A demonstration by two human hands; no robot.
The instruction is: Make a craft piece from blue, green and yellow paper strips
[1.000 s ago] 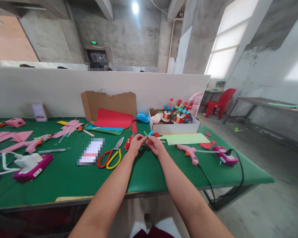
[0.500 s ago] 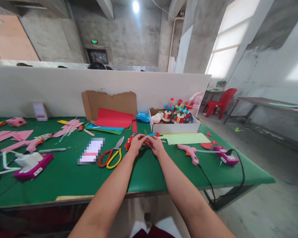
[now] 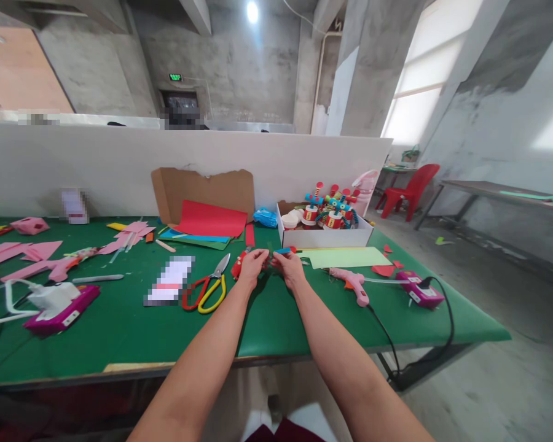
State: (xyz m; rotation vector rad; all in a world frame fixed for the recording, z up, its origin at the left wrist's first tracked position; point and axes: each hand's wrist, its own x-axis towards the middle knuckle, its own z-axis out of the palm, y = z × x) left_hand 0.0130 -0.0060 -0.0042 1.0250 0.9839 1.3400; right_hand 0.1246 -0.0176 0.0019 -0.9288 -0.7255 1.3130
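My left hand (image 3: 253, 266) and my right hand (image 3: 288, 267) are just above the green table, fingertips facing each other across a narrow gap. Both have their fingers pinched together; whatever is in them is too small to make out. A blue piece with a red end (image 3: 282, 250) shows right behind the fingers of my right hand, and I cannot tell whether it is held. A red object (image 3: 236, 267) is beside my left hand, partly hidden by it. To the left lie open scissors (image 3: 211, 290) with one red and one yellow handle.
A white box (image 3: 325, 238) with red-and-blue craft figures (image 3: 334, 219) stands behind my right hand. Pale green paper (image 3: 350, 257), a pink glue gun (image 3: 356, 284) and a purple power strip (image 3: 419, 290) lie rightward. Red paper (image 3: 212, 219) leans on cardboard (image 3: 166, 190) at the back.
My hands have moved slightly apart; their fingertips were together and now a small gap shows between them. The things on the table have stayed put.
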